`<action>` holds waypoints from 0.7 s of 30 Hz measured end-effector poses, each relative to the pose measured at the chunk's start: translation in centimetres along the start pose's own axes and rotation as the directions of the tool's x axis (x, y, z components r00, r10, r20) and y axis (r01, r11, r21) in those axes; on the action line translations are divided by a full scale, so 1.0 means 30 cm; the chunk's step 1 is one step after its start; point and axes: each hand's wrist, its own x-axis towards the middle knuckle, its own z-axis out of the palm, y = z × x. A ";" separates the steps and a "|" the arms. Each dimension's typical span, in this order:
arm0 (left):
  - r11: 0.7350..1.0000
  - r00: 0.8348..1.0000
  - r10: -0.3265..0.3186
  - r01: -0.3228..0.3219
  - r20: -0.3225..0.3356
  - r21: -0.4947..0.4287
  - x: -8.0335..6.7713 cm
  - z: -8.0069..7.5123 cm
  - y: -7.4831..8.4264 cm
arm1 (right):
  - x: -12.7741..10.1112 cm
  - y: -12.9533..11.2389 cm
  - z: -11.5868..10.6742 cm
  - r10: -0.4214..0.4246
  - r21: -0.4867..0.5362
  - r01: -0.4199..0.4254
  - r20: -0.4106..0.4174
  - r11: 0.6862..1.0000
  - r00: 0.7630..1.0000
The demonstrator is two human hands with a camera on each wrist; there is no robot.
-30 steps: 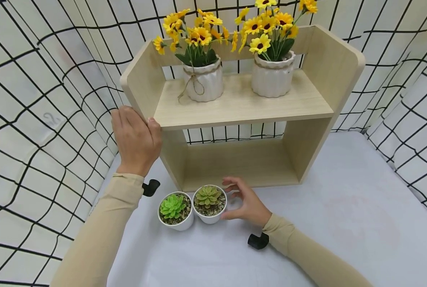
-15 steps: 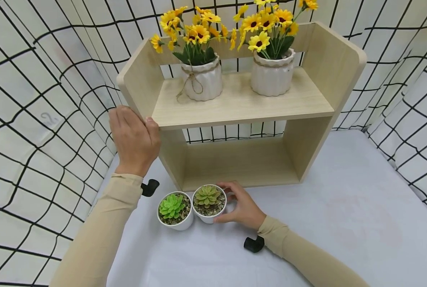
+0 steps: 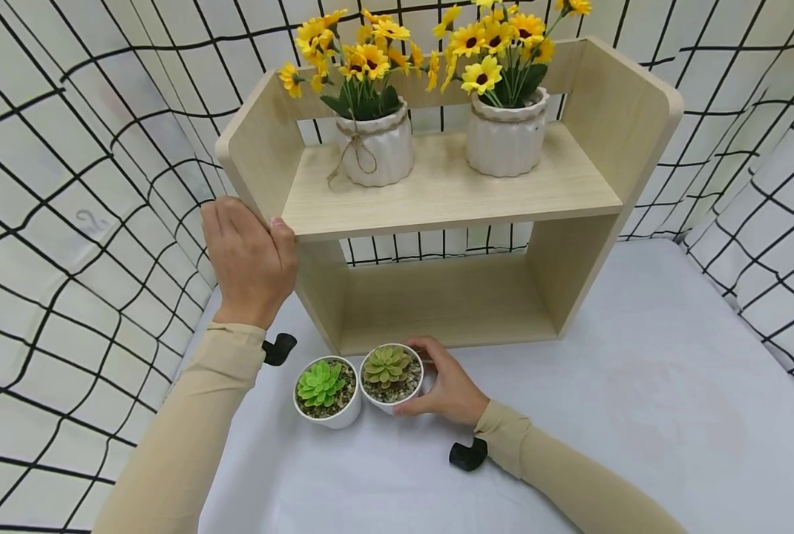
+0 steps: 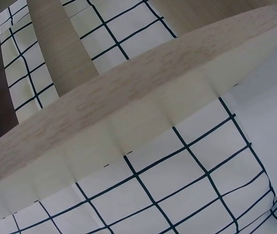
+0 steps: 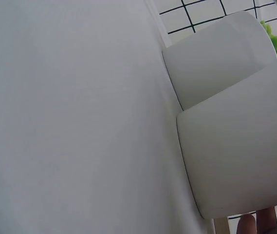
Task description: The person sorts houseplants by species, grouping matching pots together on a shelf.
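Note:
My left hand grips the left side panel of a pale wooden two-tier shelf, its thumb at the front edge. In the left wrist view the panel's edge crosses the picture and the fingers do not show. My right hand holds a white pot with a dull green succulent by its right side, thumb in front and fingers behind. Close on its left stands a second white pot with a bright green succulent. In the right wrist view the held pot shows with fingertips at its side.
Two white ribbed pots of yellow artificial flowers, the left one tied with twine and the right one, stand on the upper tier. Black grid mesh rises around the white-covered table.
My right hand has moved left, from beside the dull green succulent's pot to a hold on it. That pot has shifted very slightly right. The left hand keeps its place on the shelf.

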 end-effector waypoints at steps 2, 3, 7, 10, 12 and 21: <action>1.000 1.000 0.001 -0.001 0.002 0.001 0.000 0.000 0.001 | -0.002 0.001 -0.001 0.001 0.008 -0.001 -0.001 1.000 1.000; 1.000 1.000 0.001 -0.001 0.003 0.001 0.000 0.001 0.001 | -0.003 0.000 -0.001 -0.001 0.011 0.001 0.000 1.000 1.000; 1.000 1.000 0.003 -0.003 -0.003 -0.001 0.000 0.001 0.003 | -0.008 -0.008 -0.006 -0.027 0.026 0.026 0.002 0.999 1.000; 1.000 1.000 0.005 -0.005 -0.014 -0.004 0.001 0.001 0.006 | -0.013 -0.014 -0.012 -0.042 0.027 0.042 -0.004 0.999 0.999; 1.000 1.000 0.005 -0.005 -0.018 -0.006 0.002 0.000 0.007 | -0.017 -0.015 -0.016 -0.048 0.021 0.049 -0.009 0.999 0.999; 1.000 1.000 -0.001 0.001 -0.016 -0.021 0.001 0.004 0.008 | -0.036 -0.014 -0.038 -0.025 0.007 0.025 -0.037 1.000 0.999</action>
